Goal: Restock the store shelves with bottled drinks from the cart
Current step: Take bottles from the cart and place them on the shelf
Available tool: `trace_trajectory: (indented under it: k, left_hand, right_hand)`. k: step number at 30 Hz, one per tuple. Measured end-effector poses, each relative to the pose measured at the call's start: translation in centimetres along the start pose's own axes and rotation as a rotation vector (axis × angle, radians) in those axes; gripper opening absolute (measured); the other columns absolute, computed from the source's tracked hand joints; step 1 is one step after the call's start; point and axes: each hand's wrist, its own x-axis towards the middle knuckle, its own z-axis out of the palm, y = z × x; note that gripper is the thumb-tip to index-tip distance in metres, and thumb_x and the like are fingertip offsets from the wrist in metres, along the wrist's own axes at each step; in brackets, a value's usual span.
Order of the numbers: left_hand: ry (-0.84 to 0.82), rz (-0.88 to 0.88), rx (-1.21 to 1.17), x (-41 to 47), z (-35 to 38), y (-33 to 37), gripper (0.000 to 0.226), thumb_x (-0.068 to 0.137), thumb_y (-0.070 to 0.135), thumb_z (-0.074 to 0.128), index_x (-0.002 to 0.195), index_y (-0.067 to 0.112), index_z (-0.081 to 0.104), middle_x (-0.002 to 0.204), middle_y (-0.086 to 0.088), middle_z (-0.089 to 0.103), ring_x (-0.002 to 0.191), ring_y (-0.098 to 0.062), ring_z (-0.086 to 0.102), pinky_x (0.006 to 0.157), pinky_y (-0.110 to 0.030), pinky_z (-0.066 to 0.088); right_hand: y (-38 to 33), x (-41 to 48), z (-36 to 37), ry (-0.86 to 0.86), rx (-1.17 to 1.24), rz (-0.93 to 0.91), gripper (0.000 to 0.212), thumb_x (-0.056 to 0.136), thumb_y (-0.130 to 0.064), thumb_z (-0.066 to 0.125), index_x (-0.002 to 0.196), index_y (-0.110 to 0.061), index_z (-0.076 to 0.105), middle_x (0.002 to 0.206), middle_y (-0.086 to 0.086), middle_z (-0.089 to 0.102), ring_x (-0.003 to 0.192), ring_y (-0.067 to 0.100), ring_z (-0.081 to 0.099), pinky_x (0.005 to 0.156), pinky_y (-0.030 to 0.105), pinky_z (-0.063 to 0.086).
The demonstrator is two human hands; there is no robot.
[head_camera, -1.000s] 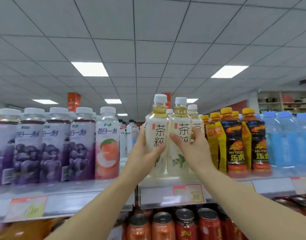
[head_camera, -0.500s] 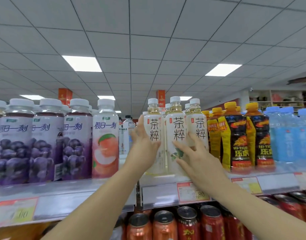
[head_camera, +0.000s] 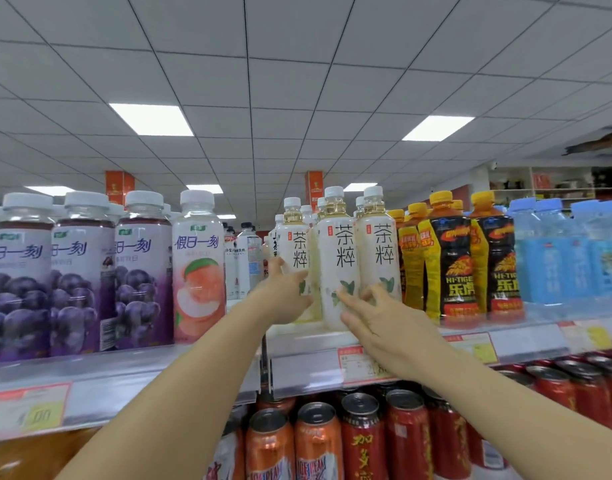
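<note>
Both hands were at the tea bottles on the shelf [head_camera: 308, 344]: the right hand [head_camera: 384, 327] open, fingertips on the front bottle [head_camera: 339, 265]; the left hand [head_camera: 290, 292] wrapped around the bottle behind [head_camera: 296, 244]. Placing looked nearly finished; the cart was unseen. Energy drinks [head_camera: 446, 258] crowded the right, a peach bottle [head_camera: 199, 268] stood left

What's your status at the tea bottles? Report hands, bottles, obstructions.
Left hand wrapped on left white-labelled tea bottle. Right hand open, fingertips on middle tea bottle. Bottles upright on the shelf. Yellow-black energy drink bottles close alongside.
</note>
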Motion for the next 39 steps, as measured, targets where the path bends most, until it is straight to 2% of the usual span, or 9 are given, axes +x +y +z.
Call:
trace_trajectory:
  k: [3,5,9,13,18,24,31,35,39]
  left_hand:
    - [0.004,-0.01,-0.076,-0.2,-0.2,0.2,0.046,0.098,0.031,0.042,0.142,0.016,0.035,0.151,-0.014,0.02,0.133,-0.032,0.034,0.111,-0.046,0.028]
    - [0.129,-0.006,-0.211,-1.4,0.1,0.8,0.044,0.097,0.03,0.045,0.139,0.022,0.04,0.148,-0.008,0.031,0.124,-0.027,0.045,0.104,-0.046,0.039]
    - [0.632,0.186,-0.338,-7.0,2.8,3.6,0.029,0.094,0.026,0.05,0.121,0.029,0.056,0.122,0.01,0.055,0.094,-0.008,0.059,0.08,-0.033,0.05]
    - [0.729,0.355,-0.527,-13.6,9.9,7.3,0.018,0.09,0.02,0.053,0.104,0.025,0.064,0.095,0.018,0.059,0.079,0.0,0.057,0.066,-0.024,0.048]
    - [0.449,0.29,-0.634,-19.9,22.2,13.1,0.019,0.087,0.017,0.052,0.1,0.02,0.066,0.096,0.011,0.065,0.082,-0.001,0.056,0.074,-0.016,0.043]
    - [-0.096,0.075,-0.592,-27.7,36.2,20.1,0.02,0.095,0.023,0.05,0.112,0.024,0.062,0.105,0.011,0.062,0.091,-0.013,0.059,0.076,-0.033,0.05]
    - [-0.568,-0.14,-0.564,-37.8,48.5,24.8,0.021,0.093,0.025,0.051,0.11,0.03,0.062,0.103,0.011,0.063,0.085,-0.008,0.057,0.076,-0.031,0.05]
    - [-0.83,-0.314,-0.618,-43.6,53.1,24.8,0.024,0.093,0.02,0.05,0.114,0.027,0.06,0.105,0.009,0.063,0.092,-0.01,0.059,0.083,-0.029,0.049]
    - [-0.923,-0.582,-0.703,-46.9,56.9,23.3,0.024,0.092,0.012,0.052,0.116,0.015,0.055,0.091,0.009,0.059,0.083,-0.015,0.059,0.068,-0.023,0.047]
  right_hand:
    - [-0.1,0.0,-0.3,-0.046,0.004,0.013,0.05,0.097,-0.052,0.015,0.145,-0.039,0.021,0.135,0.0,0.038,0.126,0.018,0.038,0.09,0.035,0.039]
    - [0.1,-0.4,-0.5,-0.045,0.001,0.01,0.048,0.098,-0.05,0.018,0.139,-0.035,0.038,0.128,0.002,0.044,0.124,0.02,0.039,0.092,0.036,0.037]
    - [2.2,-3.6,0.3,0.263,0.126,-0.125,0.037,0.092,-0.035,0.042,0.12,-0.02,0.062,0.108,0.002,0.055,0.107,0.022,0.049,0.09,0.037,0.042]
    - [5.7,-11.2,2.8,0.416,0.233,-0.208,0.026,0.086,-0.024,0.051,0.098,-0.012,0.07,0.095,0.003,0.062,0.095,0.017,0.053,0.085,0.029,0.043]
    - [11.6,-25.6,8.5,0.108,0.305,-0.084,0.02,0.086,-0.02,0.053,0.09,-0.01,0.07,0.086,0.001,0.066,0.086,0.015,0.054,0.079,0.022,0.042]
    - [19.2,-44.4,13.8,-0.384,0.389,0.318,0.019,0.086,-0.019,0.056,0.097,-0.012,0.07,0.086,-0.001,0.067,0.083,0.022,0.064,0.074,0.023,0.046]
    - [23.9,-57.8,17.6,-0.829,0.411,0.558,0.031,0.088,-0.016,0.058,0.119,-0.019,0.061,0.111,0.002,0.063,0.101,0.02,0.06,0.089,0.033,0.047]
    - [24.4,-62.3,20.4,-0.987,0.416,0.646,0.036,0.09,-0.016,0.058,0.125,-0.016,0.056,0.115,0.009,0.06,0.099,0.023,0.06,0.082,0.018,0.038]
    - [24.5,-65.1,24.4,-1.059,0.428,0.654,0.047,0.089,-0.013,0.057,0.135,-0.017,0.046,0.131,0.01,0.047,0.116,0.023,0.052,0.089,0.014,0.032]
